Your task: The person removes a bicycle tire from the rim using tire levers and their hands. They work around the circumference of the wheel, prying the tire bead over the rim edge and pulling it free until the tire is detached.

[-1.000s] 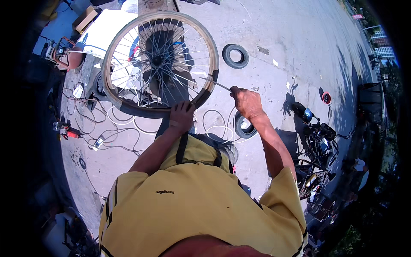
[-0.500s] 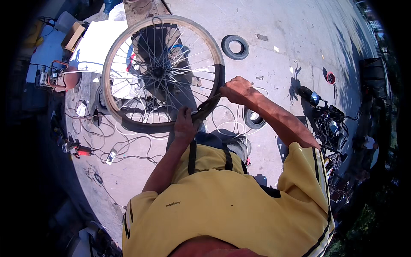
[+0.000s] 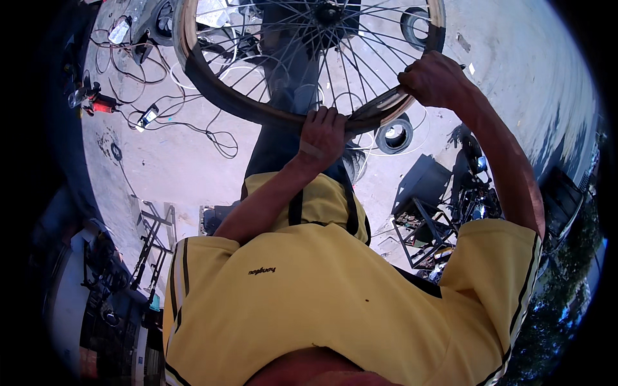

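A spoked bicycle wheel [image 3: 225, 96] stands before me, its upper part cut off by the picture's top edge. Around its lower rim lies a dark tyre [image 3: 270, 117]. My left hand [image 3: 323, 136] is closed over the tyre and rim at the bottom, fingers on the spoke side. To its right, my right hand [image 3: 438, 80] makes a fist at the rim, around what looks like a slim bar-like tool [image 3: 388, 98]. A dark end pokes out beyond that fist. Between my hands, tyre and pale rim show apart; the tool's tip cannot be made out.
Loose tyres [image 3: 394, 135] and pale hoses lie on the concrete beyond the wheel. Cables and a red power tool [image 3: 103, 103] are at left. A black metal frame [image 3: 421, 231] and a dark bike-like machine [image 3: 476, 193] stand at right.
My view has tilted down toward my body, so the wheel and hands sit higher and further right. More pale rim shows beside my right hand, which has moved away from the left.
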A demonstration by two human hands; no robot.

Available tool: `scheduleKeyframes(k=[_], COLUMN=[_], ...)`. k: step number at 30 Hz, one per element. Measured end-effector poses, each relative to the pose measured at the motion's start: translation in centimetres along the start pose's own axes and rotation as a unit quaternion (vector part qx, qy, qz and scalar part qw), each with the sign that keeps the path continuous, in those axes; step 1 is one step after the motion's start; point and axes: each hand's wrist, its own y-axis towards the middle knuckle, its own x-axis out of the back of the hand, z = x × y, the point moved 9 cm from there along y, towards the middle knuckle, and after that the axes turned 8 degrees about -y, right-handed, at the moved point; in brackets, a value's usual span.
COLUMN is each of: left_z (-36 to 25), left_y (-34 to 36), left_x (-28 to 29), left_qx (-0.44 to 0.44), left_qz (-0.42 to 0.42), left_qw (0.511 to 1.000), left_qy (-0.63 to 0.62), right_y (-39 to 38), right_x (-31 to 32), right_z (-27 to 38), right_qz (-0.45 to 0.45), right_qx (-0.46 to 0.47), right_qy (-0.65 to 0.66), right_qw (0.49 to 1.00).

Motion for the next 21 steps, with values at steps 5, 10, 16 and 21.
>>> scheduleKeyframes(k=[5,10,16,21], left_z=[0.1,0.0,-0.9,2.3], left_y=[0.1,0.2,0.3,1.9], left_x=[-0.2,-0.7,-1.5,18.0], left_qx=[0.021,0.026,0.011,0.044], left_qz=[-0.017,-0.032,-0.027,-0.252], left_qw=[0.999,0.998,0.997,0.967], left_qy=[-0.036,-0.039,-0.072,0.012], right_y=[4.7,5.6,4.3,0.6], right_x=[1.1,2.3,0.7,0.7], right_z=[1.2,4.1,7.4,9.6], right_qz=[0.029,0.009,0.036,0.069], right_qx=[0.071,0.137,0.104,-0.014], right_qy=[-0.03,-0.078,-0.086,-0.065], right_qw=[0.997,0.987,0.99,0.995])
